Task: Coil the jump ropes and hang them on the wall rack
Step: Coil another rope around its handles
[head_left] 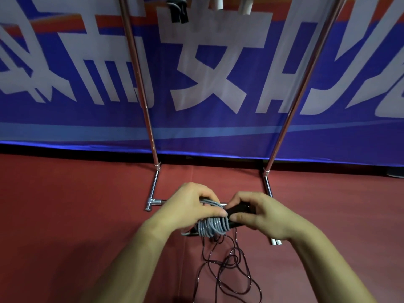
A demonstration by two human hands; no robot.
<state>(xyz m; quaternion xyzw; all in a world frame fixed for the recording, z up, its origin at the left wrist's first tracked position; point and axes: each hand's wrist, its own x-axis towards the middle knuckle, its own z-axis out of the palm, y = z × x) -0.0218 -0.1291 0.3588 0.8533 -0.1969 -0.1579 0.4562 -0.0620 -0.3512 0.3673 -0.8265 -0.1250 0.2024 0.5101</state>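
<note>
Rope coil (211, 226) between rack feet (154, 186)

I am holding a coiled grey jump rope (211, 227) in both hands above the red floor (65, 204).
My left hand (192, 206) is gripping the coil and my right hand (260, 217) is pinching the black handle (238, 209). A thin dark rope (229, 266) is lying tangled below, in front of the metal rack (150, 136).

Grips: two, your left grip (192, 206) and right grip (262, 215), in front of the rack (140, 84).
Rack uprights: two.
Ropes in your grips: one, the grey coiled rope (213, 227).
Ropes loose on the floor (65, 215): one, the thin dark rope (229, 265), before the rack's base.
Hanging at the rack's top: one dark bundle (177, 9), two white tubes (244, 5).
</note>
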